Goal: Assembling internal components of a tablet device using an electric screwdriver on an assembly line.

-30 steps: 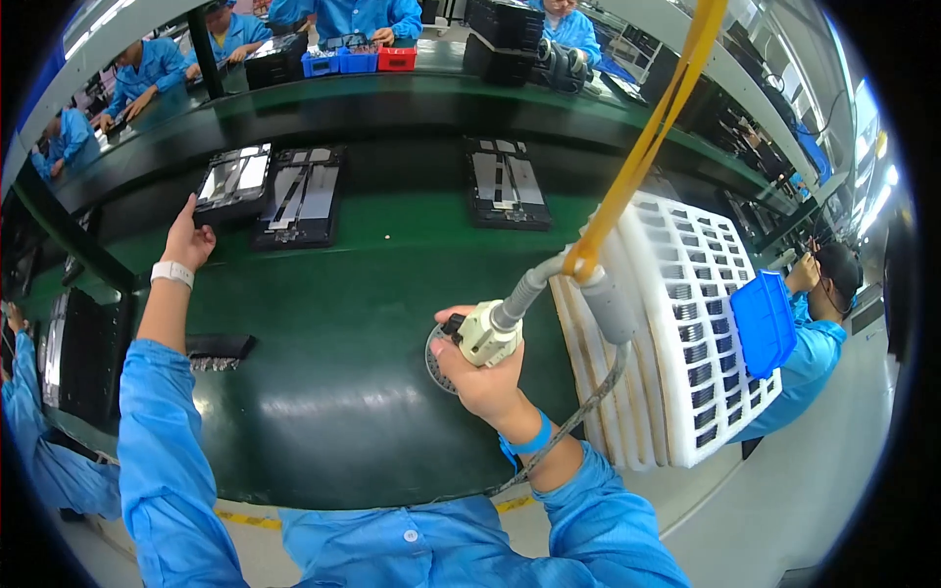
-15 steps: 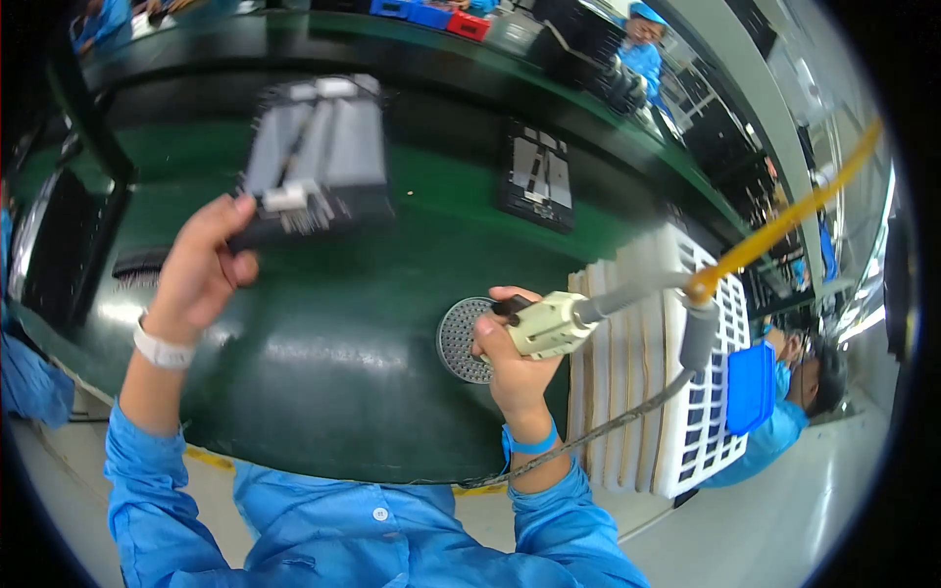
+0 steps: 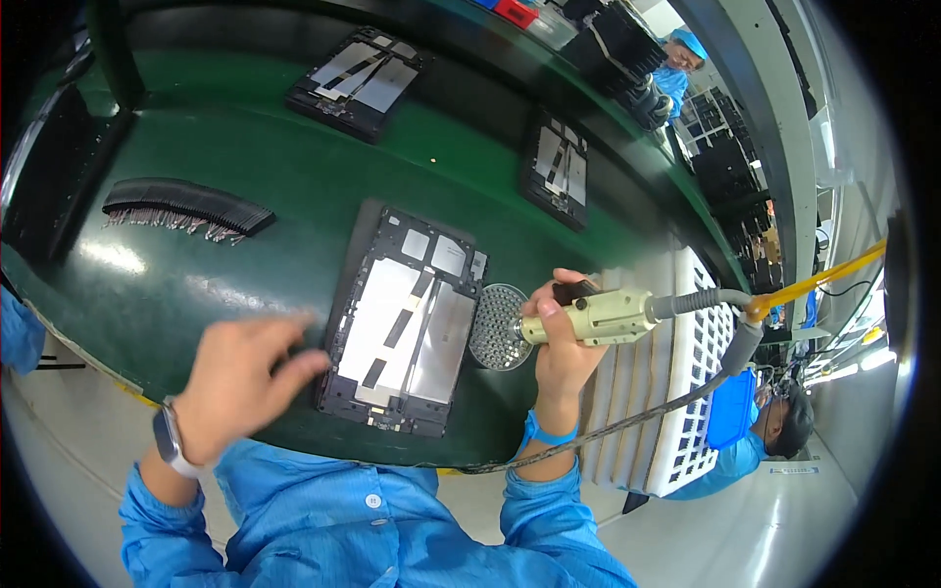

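An opened tablet [image 3: 400,328] lies on the green bench in front of me, its white and silver inner panels facing up. At its left edge is my left hand [image 3: 245,377], slightly blurred, with fingers spread and nothing held; whether the thumb touches the edge I cannot tell. My right hand [image 3: 564,348] grips a cream electric screwdriver [image 3: 608,316], which lies level and points left. The driver's tip is over a round tray of small dimples [image 3: 498,338], right beside the tablet. A grey cable runs from the driver's rear.
Two more opened tablets [image 3: 358,80] [image 3: 559,171] lie farther back. A fanned row of black strips with wire ends [image 3: 186,204] is at left. On the right stand stacked foam sheets [image 3: 627,392], a white basket [image 3: 691,431] and a blue bin [image 3: 730,407]. Other people work beyond.
The left hand, which held a tablet up at the far left, has come nearer and let go. A tablet now lies in front of me. The right hand keeps the screwdriver by the tray.
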`<state>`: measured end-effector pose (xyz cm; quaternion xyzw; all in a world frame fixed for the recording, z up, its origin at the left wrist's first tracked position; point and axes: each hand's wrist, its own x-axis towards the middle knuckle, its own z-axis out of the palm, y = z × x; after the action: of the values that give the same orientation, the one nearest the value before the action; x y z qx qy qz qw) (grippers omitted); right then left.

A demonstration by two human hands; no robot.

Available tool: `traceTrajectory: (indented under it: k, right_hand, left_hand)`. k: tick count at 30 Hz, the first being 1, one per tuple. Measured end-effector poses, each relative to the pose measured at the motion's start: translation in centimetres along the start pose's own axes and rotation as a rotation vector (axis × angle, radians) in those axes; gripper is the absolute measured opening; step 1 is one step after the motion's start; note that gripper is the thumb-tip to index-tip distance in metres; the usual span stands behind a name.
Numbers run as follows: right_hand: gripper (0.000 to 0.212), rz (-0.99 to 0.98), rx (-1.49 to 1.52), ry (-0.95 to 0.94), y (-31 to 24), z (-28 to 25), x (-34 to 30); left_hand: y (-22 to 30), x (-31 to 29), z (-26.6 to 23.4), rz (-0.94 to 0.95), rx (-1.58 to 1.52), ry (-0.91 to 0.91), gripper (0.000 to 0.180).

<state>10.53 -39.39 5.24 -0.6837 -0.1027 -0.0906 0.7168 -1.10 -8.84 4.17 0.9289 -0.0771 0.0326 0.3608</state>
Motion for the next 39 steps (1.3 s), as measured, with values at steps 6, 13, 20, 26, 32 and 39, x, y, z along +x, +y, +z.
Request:
traceTrajectory:
  k: [6, 13, 20, 26, 32, 39]
  right_hand:
    - [0.046, -0.149, -0.093, 0.001, -2.0, -0.9, 0.4]
    - [0.056, -0.23, 0.055, 0.169, -1.2, -2.3, -0.5]
    - [0.054, -0.164, 0.041, 0.223, 1.0, -2.6, 0.7]
    - [0.054, -0.213, -0.028, 0.24, 1.0, -2.8, 1.1]
    - [0.05, -0.245, -0.023, 0.285, 2.0, -3.0, 0.2]
    - [0.043, -0.211, 0.015, 0.277, 2.4, -2.8, -0.8]
  left_hand:
    - [-4.3, 5.5, -2.0, 0.23, 0.38, 0.213, 0.049]
    - [-7.5, 6.5, 0.1, 0.272, 0.455, 0.156, 0.047]
    - [-9.1, 7.1, 0.1, 0.209, 0.387, 0.205, 0.04]
    - [-9.4, 7.7, 0.7, 0.231, 0.329, 0.316, 0.026]
    - [-9.0, 7.4, 1.1, 0.256, 0.245, 0.35, 0.012]
    - [-8.8, 7.0, 0.8, 0.247, 0.19, 0.351, 0.01]
